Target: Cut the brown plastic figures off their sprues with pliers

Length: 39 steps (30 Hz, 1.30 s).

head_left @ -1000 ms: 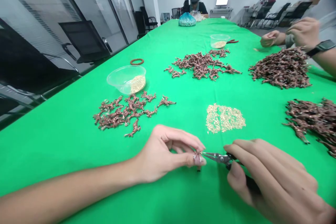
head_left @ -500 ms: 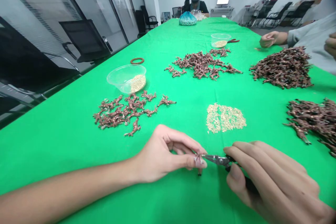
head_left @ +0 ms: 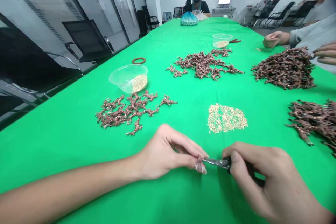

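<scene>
Between thumb and fingers, my left hand (head_left: 168,154) pinches a small brown horse figurine (head_left: 200,166), mostly hidden by the fingers. My right hand (head_left: 270,178) is closed around the dark handles of a pair of pliers (head_left: 216,161). The metal jaws point left and meet the figurine at my left fingertips; whether they grip a tiny part there I cannot tell. Beyond my hands lies a flat patch of small gold-coloured pieces (head_left: 228,118). Several brown horse figurines (head_left: 126,110) lie in a loose group past my left hand.
A clear plastic bowl (head_left: 128,78) holds more gold pieces, with a brown ring (head_left: 138,61) behind it. Piles of figurines (head_left: 285,68) lie at the right and centre. A co-worker's hand (head_left: 273,39) rests near another bowl (head_left: 222,40) and red-handled pliers (head_left: 235,41). Another person sits far back.
My right hand has rolled over, turning the pliers onto their edge against the figurine. The figurine has tilted slightly in my left fingers. The co-worker's other hand has reached toward the pile.
</scene>
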### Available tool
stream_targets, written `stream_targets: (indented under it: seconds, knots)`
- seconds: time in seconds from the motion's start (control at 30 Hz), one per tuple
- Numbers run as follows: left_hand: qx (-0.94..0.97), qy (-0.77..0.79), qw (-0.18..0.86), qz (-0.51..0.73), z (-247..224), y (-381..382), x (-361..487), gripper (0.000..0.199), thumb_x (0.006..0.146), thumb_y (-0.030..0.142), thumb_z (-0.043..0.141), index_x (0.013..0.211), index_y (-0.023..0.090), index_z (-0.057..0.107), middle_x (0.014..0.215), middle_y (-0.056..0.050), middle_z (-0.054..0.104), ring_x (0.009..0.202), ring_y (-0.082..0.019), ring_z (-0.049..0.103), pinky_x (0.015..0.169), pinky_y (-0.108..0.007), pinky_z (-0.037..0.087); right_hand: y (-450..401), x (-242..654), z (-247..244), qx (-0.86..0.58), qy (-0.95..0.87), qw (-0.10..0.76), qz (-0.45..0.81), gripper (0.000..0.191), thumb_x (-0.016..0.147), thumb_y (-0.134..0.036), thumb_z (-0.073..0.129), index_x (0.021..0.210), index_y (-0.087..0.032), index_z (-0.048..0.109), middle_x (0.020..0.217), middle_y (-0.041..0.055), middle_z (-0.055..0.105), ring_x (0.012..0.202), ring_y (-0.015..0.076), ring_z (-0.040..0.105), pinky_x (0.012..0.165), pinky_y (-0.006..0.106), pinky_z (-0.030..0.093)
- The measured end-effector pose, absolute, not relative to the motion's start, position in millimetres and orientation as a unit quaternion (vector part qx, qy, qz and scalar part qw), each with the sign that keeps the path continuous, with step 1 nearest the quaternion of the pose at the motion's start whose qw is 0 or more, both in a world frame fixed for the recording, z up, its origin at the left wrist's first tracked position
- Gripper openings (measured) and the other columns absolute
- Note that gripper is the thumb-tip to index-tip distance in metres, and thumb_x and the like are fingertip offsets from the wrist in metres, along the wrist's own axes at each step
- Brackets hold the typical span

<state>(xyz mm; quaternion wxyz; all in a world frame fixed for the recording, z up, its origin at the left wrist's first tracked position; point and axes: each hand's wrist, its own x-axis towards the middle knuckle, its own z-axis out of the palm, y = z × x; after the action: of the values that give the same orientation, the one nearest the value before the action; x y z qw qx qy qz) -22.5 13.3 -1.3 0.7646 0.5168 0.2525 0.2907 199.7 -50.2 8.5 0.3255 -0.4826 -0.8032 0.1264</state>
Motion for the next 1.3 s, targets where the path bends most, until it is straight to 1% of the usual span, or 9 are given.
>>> stream_targets:
  seconds: [0.13, 0.3, 0.43, 0.5, 0.6, 0.73, 0.9, 1.2, 1.3]
  knots:
    - [0.545, 0.255, 0.743, 0.293, 1, 15, -22, 0.015, 0.068, 0.002, 0.082, 0.079, 0.012, 0.081, 0.089, -0.014, 0.08, 0.07, -0.022, 0.078, 0.064, -0.026, 0.064, -50, 201, 12, -0.545, -0.761, 0.228, 0.268, 0.039, 0.096, -0.027, 0.041, 0.058, -0.02, 0.048, 0.05, -0.005, 0.034, 0.043, 0.0083, 0.035, 0.041, 0.023, 0.028]
    - [0.593, 0.279, 0.702, 0.279, 3, 14, -21, 0.013, 0.066, 0.006, 0.085, 0.077, 0.011, 0.081, 0.086, -0.013, 0.08, 0.071, -0.023, 0.078, 0.066, -0.026, 0.065, -50, 199, 9, -0.569, -0.676, 0.235, 0.406, 0.043, 0.091, -0.039, 0.038, 0.058, -0.02, 0.059, 0.045, -0.0016, 0.045, 0.039, 0.0118, 0.043, 0.032, 0.023, 0.027]
    - [0.58, 0.288, 0.721, 0.248, 6, 13, -22, 0.014, 0.07, 0.012, 0.084, 0.083, 0.009, 0.08, 0.084, -0.014, 0.08, 0.07, -0.022, 0.078, 0.066, -0.027, 0.064, -49, 200, 9, -0.567, -0.618, 0.227, 0.495, 0.045, 0.091, -0.04, 0.037, 0.06, -0.02, 0.062, 0.044, 0.0001, 0.054, 0.034, 0.0128, 0.047, 0.029, 0.022, 0.033]
    - [0.564, 0.299, 0.731, 0.241, 7, 13, -22, 0.018, 0.071, 0.014, 0.084, 0.087, 0.009, 0.079, 0.081, -0.013, 0.08, 0.07, -0.022, 0.078, 0.067, -0.026, 0.064, -47, 202, 11, -0.567, -0.644, 0.244, 0.453, 0.041, 0.092, -0.036, 0.04, 0.06, -0.02, 0.059, 0.047, -0.0005, 0.054, 0.036, 0.0122, 0.048, 0.03, 0.022, 0.033]
    - [0.535, 0.319, 0.74, 0.254, 5, 14, -22, 0.023, 0.07, 0.015, 0.085, 0.092, 0.009, 0.079, 0.083, -0.011, 0.08, 0.073, -0.021, 0.078, 0.07, -0.025, 0.064, -42, 206, 14, -0.557, -0.718, 0.307, 0.283, 0.031, 0.092, -0.029, 0.048, 0.063, -0.021, 0.058, 0.052, -0.0024, 0.054, 0.044, 0.0112, 0.049, 0.038, 0.023, 0.035]
    - [0.506, 0.329, 0.749, 0.273, 2, 16, -22, 0.028, 0.067, 0.012, 0.087, 0.094, 0.012, 0.079, 0.086, -0.008, 0.08, 0.073, -0.018, 0.078, 0.072, -0.022, 0.064, -39, 207, 13, -0.499, -0.759, 0.399, 0.125, 0.014, 0.09, -0.018, 0.053, 0.082, -0.02, 0.065, 0.066, -0.0023, 0.062, 0.053, 0.0101, 0.056, 0.049, 0.023, 0.043]
    - [0.505, 0.331, 0.745, 0.283, 1, 17, -21, 0.025, 0.065, 0.009, 0.087, 0.088, 0.013, 0.08, 0.081, -0.006, 0.08, 0.07, -0.016, 0.077, 0.068, -0.018, 0.062, -44, 204, 4, -0.469, -0.766, 0.427, 0.103, 0.014, 0.09, -0.012, 0.051, 0.088, -0.018, 0.064, 0.069, -0.0012, 0.063, 0.056, 0.0094, 0.057, 0.052, 0.023, 0.045]
    - [0.539, 0.331, 0.726, 0.269, 3, 18, -22, 0.025, 0.063, 0.014, 0.089, 0.085, 0.011, 0.077, 0.082, -0.007, 0.078, 0.072, -0.019, 0.078, 0.066, -0.02, 0.062, -47, 208, -7, -0.498, -0.739, 0.44, 0.113, 0.014, 0.09, -0.015, 0.053, 0.092, -0.02, 0.066, 0.072, 0.0009, 0.067, 0.058, 0.013, 0.061, 0.051, 0.025, 0.046]
    - [0.553, 0.34, 0.715, 0.261, 1, 19, -23, 0.028, 0.064, 0.017, 0.09, 0.088, 0.01, 0.076, 0.084, -0.008, 0.078, 0.076, -0.02, 0.078, 0.067, -0.019, 0.061, -46, 210, -10, -0.517, -0.722, 0.442, 0.129, 0.014, 0.091, -0.019, 0.053, 0.09, -0.02, 0.067, 0.07, -0.0003, 0.065, 0.056, 0.0122, 0.059, 0.049, 0.025, 0.044]
